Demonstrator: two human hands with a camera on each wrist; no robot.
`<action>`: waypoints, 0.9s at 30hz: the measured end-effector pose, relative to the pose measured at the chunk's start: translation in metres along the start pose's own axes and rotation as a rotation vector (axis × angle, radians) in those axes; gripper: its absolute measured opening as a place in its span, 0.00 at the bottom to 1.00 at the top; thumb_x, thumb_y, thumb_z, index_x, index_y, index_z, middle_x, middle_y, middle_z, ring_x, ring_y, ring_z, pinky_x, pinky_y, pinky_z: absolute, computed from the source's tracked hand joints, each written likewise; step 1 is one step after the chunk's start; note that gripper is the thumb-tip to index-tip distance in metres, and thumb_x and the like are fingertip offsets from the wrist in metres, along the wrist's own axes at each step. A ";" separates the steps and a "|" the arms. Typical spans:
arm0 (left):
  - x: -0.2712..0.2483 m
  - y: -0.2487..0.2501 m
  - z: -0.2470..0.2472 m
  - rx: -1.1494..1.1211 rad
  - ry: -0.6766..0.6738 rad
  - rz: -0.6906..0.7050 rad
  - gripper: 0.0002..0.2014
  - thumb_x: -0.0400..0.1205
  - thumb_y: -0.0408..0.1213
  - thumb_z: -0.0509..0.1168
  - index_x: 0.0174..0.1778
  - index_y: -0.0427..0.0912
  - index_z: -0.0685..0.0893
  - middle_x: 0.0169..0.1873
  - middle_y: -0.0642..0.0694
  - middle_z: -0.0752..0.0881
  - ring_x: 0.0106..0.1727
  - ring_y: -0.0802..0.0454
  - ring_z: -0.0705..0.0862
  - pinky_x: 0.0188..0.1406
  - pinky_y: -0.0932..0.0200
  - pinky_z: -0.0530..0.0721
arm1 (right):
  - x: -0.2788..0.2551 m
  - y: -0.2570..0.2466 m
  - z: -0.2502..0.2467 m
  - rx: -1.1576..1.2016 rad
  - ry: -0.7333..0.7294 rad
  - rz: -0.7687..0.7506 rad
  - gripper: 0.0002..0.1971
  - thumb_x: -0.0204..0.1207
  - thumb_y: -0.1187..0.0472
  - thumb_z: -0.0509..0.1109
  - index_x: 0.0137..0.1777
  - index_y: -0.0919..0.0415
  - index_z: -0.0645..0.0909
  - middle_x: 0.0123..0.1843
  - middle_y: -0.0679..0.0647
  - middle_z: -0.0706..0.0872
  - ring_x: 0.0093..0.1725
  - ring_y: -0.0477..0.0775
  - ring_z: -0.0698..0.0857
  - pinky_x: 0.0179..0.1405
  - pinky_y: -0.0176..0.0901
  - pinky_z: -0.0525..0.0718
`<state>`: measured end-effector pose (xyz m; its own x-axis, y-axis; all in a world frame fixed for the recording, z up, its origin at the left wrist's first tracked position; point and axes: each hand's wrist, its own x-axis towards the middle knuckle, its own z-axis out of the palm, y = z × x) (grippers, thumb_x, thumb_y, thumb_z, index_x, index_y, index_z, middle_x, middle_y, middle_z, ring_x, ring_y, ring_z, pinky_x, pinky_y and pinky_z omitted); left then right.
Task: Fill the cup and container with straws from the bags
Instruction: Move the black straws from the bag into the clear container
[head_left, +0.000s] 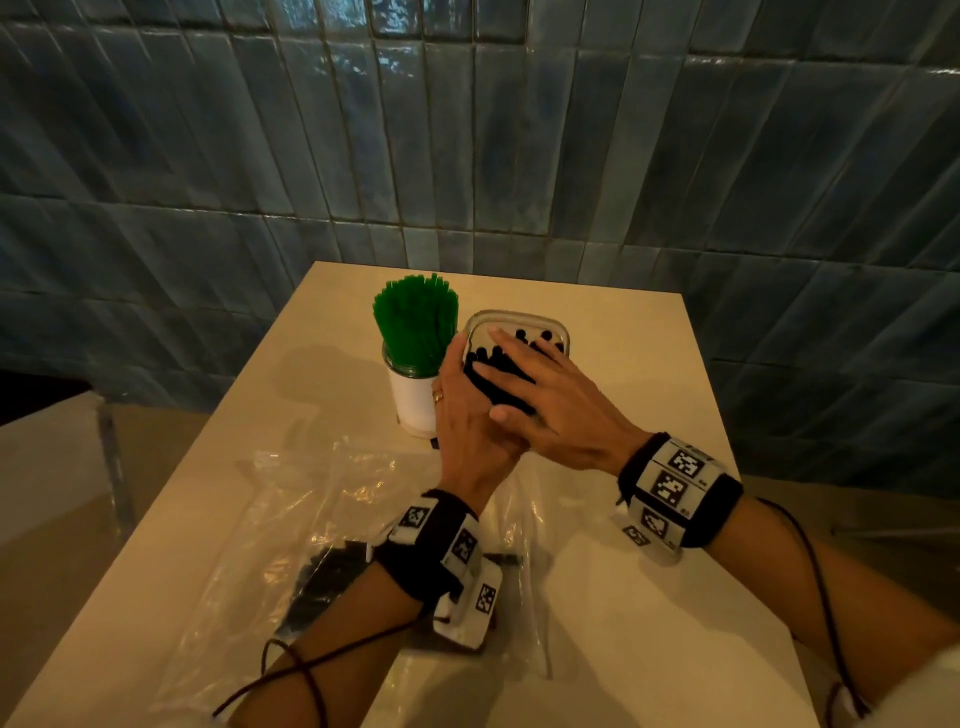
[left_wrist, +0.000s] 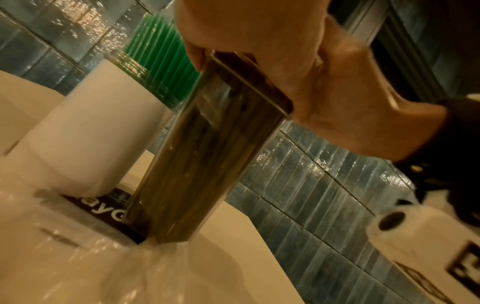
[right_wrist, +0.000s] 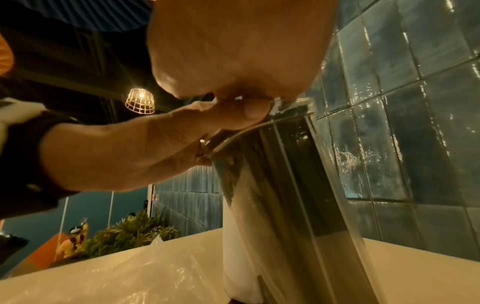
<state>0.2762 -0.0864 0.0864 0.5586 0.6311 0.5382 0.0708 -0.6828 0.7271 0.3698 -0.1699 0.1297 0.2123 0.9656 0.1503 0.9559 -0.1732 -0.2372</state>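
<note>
A white cup (head_left: 414, 402) packed with green straws (head_left: 415, 325) stands at the table's middle. Right beside it is a tall clear container (head_left: 558, 332) holding black straws (head_left: 532, 336). My right hand (head_left: 524, 374) lies flat on the tops of the black straws, fingers straight. My left hand (head_left: 457, 384) is against the container's left side, its fingers along the wall. In the right wrist view the left thumb (right_wrist: 246, 111) sits over the container (right_wrist: 285, 185) rim. The left wrist view shows the container (left_wrist: 207, 154) upright beside the cup (left_wrist: 91, 133).
Crumpled clear plastic bags (head_left: 332, 499) cover the near part of the table (head_left: 649, 597); one holds leftover black straws (head_left: 324, 577). A black printed label (left_wrist: 103, 211) lies by the cup's base. A blue tiled wall (head_left: 519, 156) stands right behind the table.
</note>
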 end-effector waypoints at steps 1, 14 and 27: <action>0.007 0.001 -0.001 -0.019 -0.027 -0.040 0.46 0.69 0.42 0.76 0.76 0.53 0.52 0.74 0.33 0.68 0.73 0.38 0.70 0.72 0.39 0.72 | 0.002 0.003 -0.001 0.039 0.011 0.018 0.37 0.76 0.31 0.36 0.81 0.48 0.57 0.85 0.51 0.48 0.83 0.48 0.45 0.80 0.47 0.36; -0.024 -0.010 -0.020 0.108 -0.345 0.112 0.25 0.75 0.37 0.71 0.67 0.42 0.73 0.66 0.42 0.75 0.64 0.56 0.71 0.66 0.47 0.78 | 0.043 0.051 -0.002 -0.005 -0.009 0.214 0.38 0.76 0.33 0.57 0.82 0.46 0.51 0.85 0.54 0.52 0.84 0.56 0.51 0.81 0.54 0.42; -0.127 -0.043 -0.045 0.627 -1.501 0.619 0.40 0.65 0.53 0.78 0.71 0.46 0.72 0.69 0.47 0.78 0.69 0.44 0.76 0.65 0.50 0.77 | -0.086 -0.014 0.109 0.499 -0.069 0.638 0.13 0.76 0.74 0.58 0.50 0.59 0.79 0.52 0.55 0.82 0.53 0.54 0.81 0.51 0.35 0.75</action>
<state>0.1649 -0.1199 0.0059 0.8159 -0.3703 -0.4441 -0.3519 -0.9274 0.1269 0.3162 -0.2292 0.0157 0.6572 0.7228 -0.2137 0.4483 -0.6028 -0.6600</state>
